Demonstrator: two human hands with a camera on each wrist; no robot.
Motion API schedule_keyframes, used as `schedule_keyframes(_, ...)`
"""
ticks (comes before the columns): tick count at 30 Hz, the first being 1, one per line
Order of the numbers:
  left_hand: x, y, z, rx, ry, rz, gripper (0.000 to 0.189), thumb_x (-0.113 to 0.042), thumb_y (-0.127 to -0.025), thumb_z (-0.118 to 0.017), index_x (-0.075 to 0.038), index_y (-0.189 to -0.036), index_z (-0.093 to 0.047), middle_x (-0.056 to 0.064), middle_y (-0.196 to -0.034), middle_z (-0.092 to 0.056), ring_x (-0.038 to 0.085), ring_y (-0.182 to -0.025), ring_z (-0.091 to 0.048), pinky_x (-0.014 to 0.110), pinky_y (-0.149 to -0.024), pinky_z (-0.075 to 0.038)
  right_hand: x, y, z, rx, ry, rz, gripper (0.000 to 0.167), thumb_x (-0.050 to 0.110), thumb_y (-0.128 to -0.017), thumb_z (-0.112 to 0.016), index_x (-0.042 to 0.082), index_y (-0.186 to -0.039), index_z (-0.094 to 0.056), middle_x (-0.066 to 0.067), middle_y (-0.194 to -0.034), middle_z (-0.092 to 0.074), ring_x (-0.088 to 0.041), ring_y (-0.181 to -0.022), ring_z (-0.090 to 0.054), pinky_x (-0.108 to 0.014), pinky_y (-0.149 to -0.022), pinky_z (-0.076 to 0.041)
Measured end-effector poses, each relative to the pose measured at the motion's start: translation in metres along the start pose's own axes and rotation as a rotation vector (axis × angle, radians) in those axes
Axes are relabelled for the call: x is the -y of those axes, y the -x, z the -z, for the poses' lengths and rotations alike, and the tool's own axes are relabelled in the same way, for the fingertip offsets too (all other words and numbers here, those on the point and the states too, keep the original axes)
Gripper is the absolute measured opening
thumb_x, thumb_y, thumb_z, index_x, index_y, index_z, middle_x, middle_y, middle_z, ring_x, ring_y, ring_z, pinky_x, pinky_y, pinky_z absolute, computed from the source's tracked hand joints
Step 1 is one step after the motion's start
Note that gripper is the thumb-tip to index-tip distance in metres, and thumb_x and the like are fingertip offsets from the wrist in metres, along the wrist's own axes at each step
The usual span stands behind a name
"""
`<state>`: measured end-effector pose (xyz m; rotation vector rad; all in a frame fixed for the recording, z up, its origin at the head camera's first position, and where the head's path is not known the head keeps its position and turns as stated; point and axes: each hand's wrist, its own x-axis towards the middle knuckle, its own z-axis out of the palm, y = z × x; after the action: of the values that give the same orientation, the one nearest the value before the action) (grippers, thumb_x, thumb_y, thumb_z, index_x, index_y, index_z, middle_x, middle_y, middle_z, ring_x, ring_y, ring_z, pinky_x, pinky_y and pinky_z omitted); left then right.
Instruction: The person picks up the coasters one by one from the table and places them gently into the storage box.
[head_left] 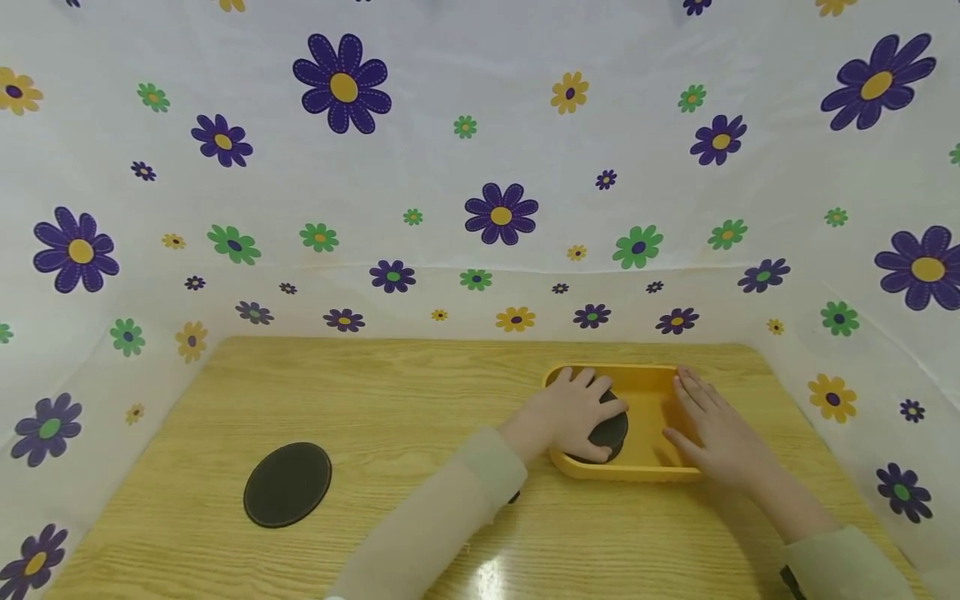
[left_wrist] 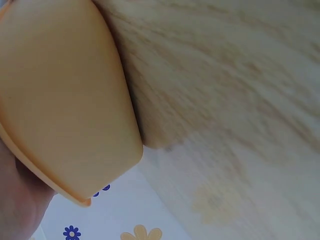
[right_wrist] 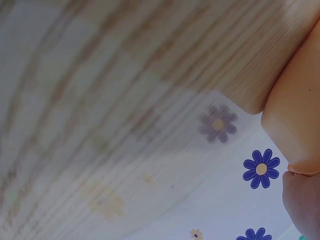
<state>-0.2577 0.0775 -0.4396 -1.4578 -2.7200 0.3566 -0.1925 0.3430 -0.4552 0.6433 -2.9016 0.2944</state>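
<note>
An orange tray (head_left: 648, 429) sits at the right of the table. In its left end lie black round discs (head_left: 611, 433), overlapping, partly hidden under my left hand (head_left: 573, 412). That hand reaches over the left wall and holds the discs, fingers spread across the far side and thumb at the near edge. My right hand (head_left: 720, 437) holds the tray's right wall, with the thumb inside and the fingers along the rim. The left wrist view shows the outer face of the tray (left_wrist: 65, 95), with part of the left hand (left_wrist: 22, 200) over its rim.
Another black round disc (head_left: 288, 485) lies flat on the wood-grain table (head_left: 390, 408), well to the left. White cloth (head_left: 420, 167) printed with flowers stands around the back and both sides of the table.
</note>
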Motion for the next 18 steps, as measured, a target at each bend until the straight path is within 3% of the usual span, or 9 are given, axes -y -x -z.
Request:
schedule_keyframes(10, -0.0011, -0.0013, -0.0045, 0.032, 0.015, 0.020, 0.070, -0.070, -0.100, -0.052, -0.039, -0.162, -0.040, -0.001, -0.165, -0.042, 0.021, -0.151, -0.040, 0.043, -0.120, -0.041, 0.0012, 0.0001, 0.0009, 0.000, 0.003, -0.004, 0.079, 0.039, -0.108, -0.056, -0.015, -0.160, -0.030, -0.034, -0.169, -0.026, -0.045, -0.162, -0.020, -0.013, -0.122, 0.017)
schedule_keyframes(18, -0.0001, 0.0018, -0.0051, 0.003, 0.003, 0.040, 0.067, -0.067, -0.103, -0.048, -0.037, -0.162, -0.041, 0.000, -0.165, -0.042, 0.021, -0.150, -0.042, 0.041, -0.120, -0.040, 0.0009, 0.0009, -0.0007, -0.010, 0.001, -0.002, 0.079, 0.039, -0.108, -0.056, -0.015, -0.160, -0.030, -0.034, -0.169, -0.027, -0.044, -0.163, -0.019, -0.012, -0.121, 0.017)
